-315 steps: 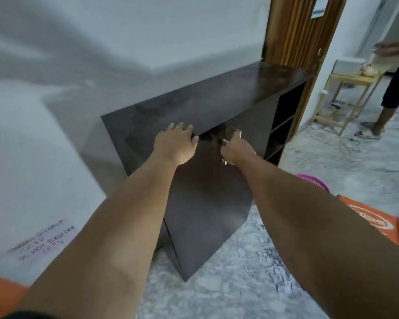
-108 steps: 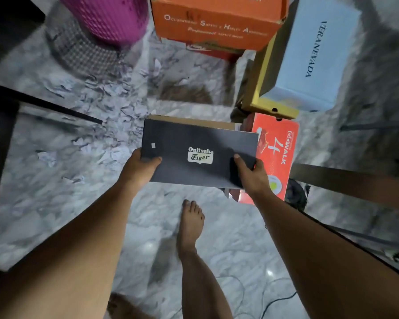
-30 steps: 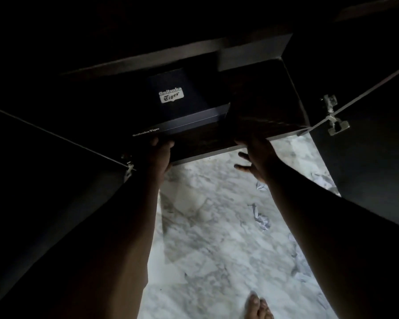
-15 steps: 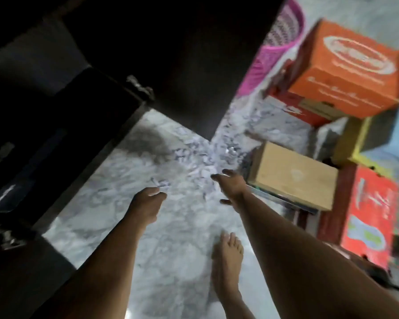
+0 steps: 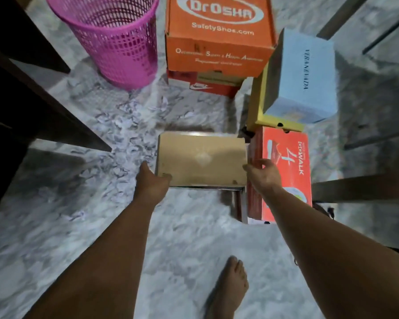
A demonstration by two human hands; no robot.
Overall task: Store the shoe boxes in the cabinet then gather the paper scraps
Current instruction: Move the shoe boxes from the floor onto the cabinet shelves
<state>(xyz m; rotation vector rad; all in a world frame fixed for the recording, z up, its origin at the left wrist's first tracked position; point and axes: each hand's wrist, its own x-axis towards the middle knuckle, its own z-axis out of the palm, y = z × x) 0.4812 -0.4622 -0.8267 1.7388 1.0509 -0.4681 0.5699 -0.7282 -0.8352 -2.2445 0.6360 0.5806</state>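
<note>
shoe boxes stand in a cluster on the grey marbled floor [image 5: 184,238]; your hands are at the plain tan cardboard box [image 5: 202,158] in the middle. your left hand [image 5: 151,180] touches its near left corner, thumb over the top edge; the other fingers are hidden, so the grip cannot be confirmed. your right hand [image 5: 262,174] sits at the right edge, fingers loosely spread; contact is unclear through blur. what the tan box rests on is mostly hidden. behind it stand the orange "dr osha" carton [image 5: 219,35] stacked on a red box [image 5: 203,85], a pale blue box [image 5: 303,77] atop a yellow one [image 5: 257,109], and a red-orange "isowalk" box [image 5: 286,166]. white paper scraps [image 5: 129,125] litter the floor near the pink mesh plastic bin [image 5: 115,35]. the dark cabinet door [image 5: 39,95] is cut off at left. half a second ago your hands hung short of the tan box; now they reach it.
</note>
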